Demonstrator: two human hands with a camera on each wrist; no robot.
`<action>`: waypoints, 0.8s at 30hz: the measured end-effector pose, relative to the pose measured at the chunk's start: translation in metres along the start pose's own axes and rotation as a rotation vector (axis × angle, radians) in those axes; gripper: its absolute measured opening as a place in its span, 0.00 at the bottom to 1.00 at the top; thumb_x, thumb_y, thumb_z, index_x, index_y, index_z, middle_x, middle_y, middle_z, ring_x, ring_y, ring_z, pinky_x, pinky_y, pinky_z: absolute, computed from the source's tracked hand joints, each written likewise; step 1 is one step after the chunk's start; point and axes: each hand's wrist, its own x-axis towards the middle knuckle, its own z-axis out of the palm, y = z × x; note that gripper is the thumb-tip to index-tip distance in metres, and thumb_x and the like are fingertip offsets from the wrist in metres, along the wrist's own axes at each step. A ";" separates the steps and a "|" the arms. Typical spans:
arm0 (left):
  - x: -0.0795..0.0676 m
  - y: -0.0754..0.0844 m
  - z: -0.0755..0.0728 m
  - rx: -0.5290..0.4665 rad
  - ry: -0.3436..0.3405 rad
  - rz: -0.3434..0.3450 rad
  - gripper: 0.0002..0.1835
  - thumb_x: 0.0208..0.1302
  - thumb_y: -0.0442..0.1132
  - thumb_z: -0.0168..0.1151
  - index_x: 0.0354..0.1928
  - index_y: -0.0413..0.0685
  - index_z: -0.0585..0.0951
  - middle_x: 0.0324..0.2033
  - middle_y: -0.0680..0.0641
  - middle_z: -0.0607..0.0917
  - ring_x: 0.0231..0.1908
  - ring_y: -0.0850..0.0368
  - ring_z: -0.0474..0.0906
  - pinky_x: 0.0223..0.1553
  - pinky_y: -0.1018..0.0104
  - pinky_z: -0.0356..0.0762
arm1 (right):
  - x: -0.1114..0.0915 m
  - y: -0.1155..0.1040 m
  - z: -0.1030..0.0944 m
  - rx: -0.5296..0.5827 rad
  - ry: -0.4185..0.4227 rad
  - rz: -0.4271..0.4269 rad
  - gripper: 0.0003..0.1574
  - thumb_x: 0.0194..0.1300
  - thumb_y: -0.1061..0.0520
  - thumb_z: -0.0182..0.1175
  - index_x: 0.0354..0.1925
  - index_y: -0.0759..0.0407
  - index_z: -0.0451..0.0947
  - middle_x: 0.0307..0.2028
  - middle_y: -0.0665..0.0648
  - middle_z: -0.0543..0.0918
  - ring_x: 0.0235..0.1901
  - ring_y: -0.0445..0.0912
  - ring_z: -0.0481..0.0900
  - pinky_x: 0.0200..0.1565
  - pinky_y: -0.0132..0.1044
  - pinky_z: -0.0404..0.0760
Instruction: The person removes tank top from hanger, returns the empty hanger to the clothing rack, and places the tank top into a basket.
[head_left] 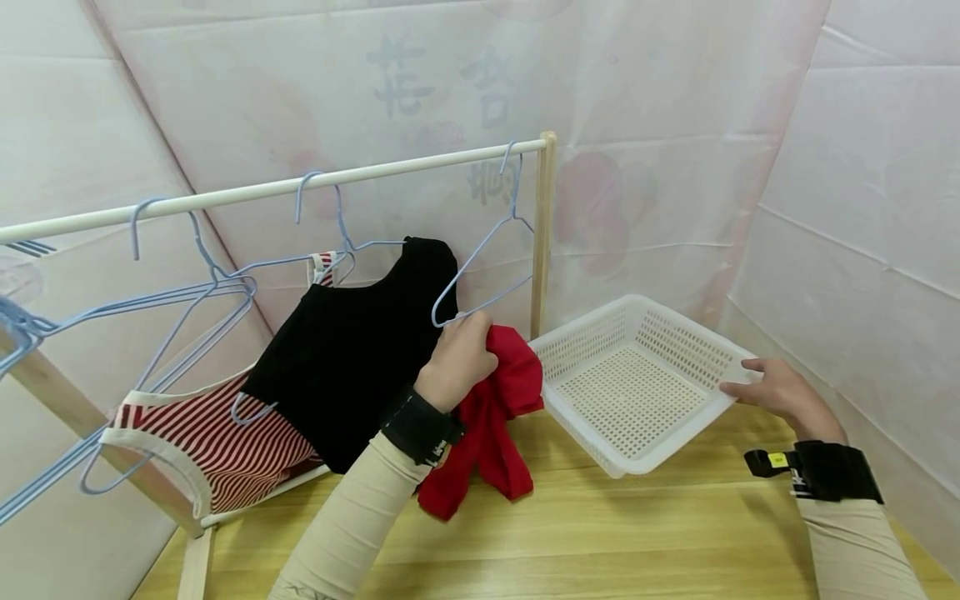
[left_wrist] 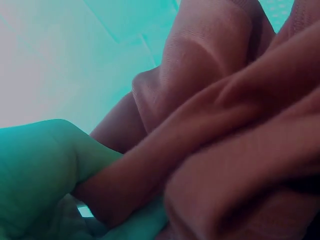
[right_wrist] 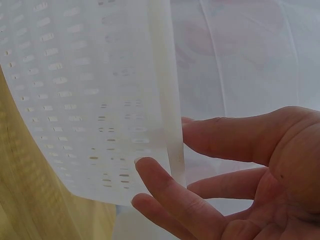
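Left hand has the red cloth bunched in its curled fingers, loose ends dangling above or onto the tabletop, can't tell which. Bare hanger hangs on the rail, its lower corner right at that hand; contact unclear. Right hand pinches the white basket by its right rim, thumb against fingers. Risks, my guess: a careless tug could catch cloth on the hanger's corner and unhook it, or brush the black top askew; the basket, gripped at one edge, might swing or slip.
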 end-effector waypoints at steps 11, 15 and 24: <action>-0.009 0.021 -0.001 0.056 -0.071 0.039 0.03 0.62 0.28 0.65 0.36 0.39 0.84 0.28 0.46 0.83 0.27 0.56 0.76 0.29 0.68 0.76 | 0.001 -0.001 0.000 0.001 -0.003 -0.002 0.63 0.73 0.43 0.61 0.72 0.89 0.39 0.55 0.80 0.80 0.57 0.70 0.77 0.57 0.68 0.73; -0.012 0.029 -0.001 0.076 -0.094 0.071 0.05 0.61 0.28 0.66 0.39 0.38 0.85 0.29 0.44 0.85 0.25 0.56 0.77 0.27 0.68 0.79 | 0.002 0.000 -0.001 0.000 -0.003 -0.001 0.64 0.73 0.42 0.61 0.72 0.89 0.39 0.54 0.79 0.81 0.57 0.69 0.76 0.57 0.68 0.73; -0.019 0.041 -0.007 0.117 -0.140 0.129 0.06 0.57 0.26 0.71 0.36 0.38 0.84 0.27 0.44 0.84 0.25 0.57 0.73 0.25 0.70 0.74 | 0.001 -0.001 -0.001 0.001 -0.004 0.000 0.64 0.73 0.41 0.61 0.72 0.89 0.40 0.56 0.81 0.79 0.57 0.70 0.76 0.57 0.69 0.72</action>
